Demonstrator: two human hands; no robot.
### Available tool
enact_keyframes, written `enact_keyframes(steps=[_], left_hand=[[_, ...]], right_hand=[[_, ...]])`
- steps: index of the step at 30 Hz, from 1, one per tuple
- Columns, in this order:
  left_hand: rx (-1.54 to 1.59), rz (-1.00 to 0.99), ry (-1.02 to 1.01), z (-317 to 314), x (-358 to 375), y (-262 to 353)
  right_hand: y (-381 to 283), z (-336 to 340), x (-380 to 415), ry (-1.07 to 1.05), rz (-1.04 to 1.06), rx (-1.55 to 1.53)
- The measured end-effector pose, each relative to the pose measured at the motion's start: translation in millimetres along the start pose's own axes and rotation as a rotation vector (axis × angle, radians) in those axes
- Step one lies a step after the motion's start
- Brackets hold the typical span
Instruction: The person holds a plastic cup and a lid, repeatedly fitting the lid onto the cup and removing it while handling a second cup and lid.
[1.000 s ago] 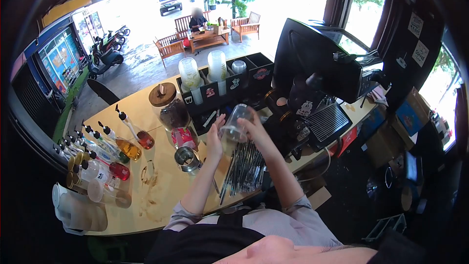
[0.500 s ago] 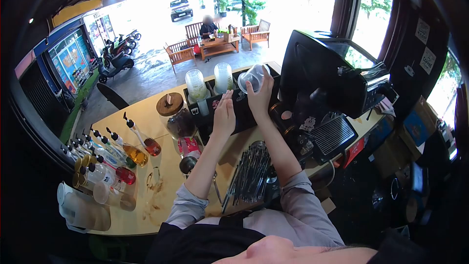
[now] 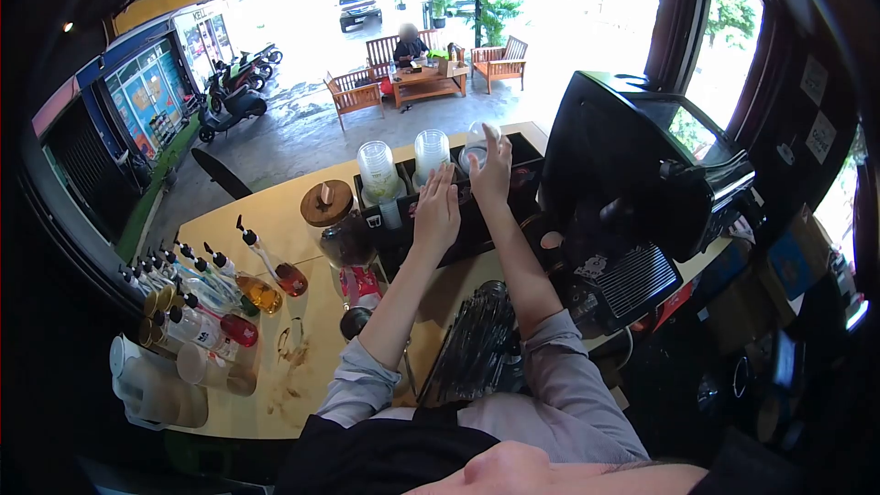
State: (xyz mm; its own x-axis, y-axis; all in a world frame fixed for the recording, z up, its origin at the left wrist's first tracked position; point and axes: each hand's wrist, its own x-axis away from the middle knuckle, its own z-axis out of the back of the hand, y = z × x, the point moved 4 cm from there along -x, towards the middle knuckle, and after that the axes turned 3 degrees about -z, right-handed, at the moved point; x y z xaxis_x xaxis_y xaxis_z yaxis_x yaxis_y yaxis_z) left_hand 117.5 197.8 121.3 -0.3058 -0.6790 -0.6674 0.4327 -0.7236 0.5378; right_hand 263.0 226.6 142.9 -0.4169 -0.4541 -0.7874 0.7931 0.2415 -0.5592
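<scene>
My right hand (image 3: 492,170) has its fingers curled round a clear plastic cup (image 3: 475,148), which stands upright at the right part of a black cup holder (image 3: 523,165). My left hand (image 3: 437,211) is stretched flat, palm turned inward, holding nothing. Its fingertips overlap the base of the middle stack of clear cups (image 3: 432,150). Further left in the same holder stands another stack of clear cups (image 3: 377,165). Beside it sits a dark jar with a round wooden lid (image 3: 327,203).
Several syrup pump bottles (image 3: 258,293) and a clear pitcher (image 3: 151,385) line the counter's left side. A bundle of dark wrapped sticks (image 3: 473,344) lies before my body. A black coffee machine (image 3: 632,192) stands at right. Beyond the counter, a person (image 3: 409,48) sits at a wooden table.
The cup in my right hand has gone from tilted to upright and sits lower at the holder. My left hand stays flat beside it. The view has shifted slightly.
</scene>
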Motion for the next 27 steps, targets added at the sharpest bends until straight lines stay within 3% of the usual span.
enact_keyframes(steps=[3, 6, 10, 22, 23, 27], left_hand=[[-0.040, -0.028, 0.013, -8, -8, -3], [-0.068, -0.019, 0.009, -15, -9, -1], [-0.086, 0.000, 0.011, -20, -6, -1], [-0.136, -0.053, 0.000, -18, 15, 2], [-0.134, -0.051, -0.004, -17, 20, 3], [-0.064, -0.041, -0.011, -11, 37, 10]], right_hand=[[17, -11, 8, -0.191, -0.128, 0.107], [23, -19, 18, -0.103, 0.066, 0.340], [39, -33, 25, -0.327, -0.022, 0.460], [24, -19, 19, -0.410, -0.060, 0.501], [25, -18, 18, -0.502, -0.097, 0.506], [15, -10, 34, -0.404, -0.067, 0.510]])
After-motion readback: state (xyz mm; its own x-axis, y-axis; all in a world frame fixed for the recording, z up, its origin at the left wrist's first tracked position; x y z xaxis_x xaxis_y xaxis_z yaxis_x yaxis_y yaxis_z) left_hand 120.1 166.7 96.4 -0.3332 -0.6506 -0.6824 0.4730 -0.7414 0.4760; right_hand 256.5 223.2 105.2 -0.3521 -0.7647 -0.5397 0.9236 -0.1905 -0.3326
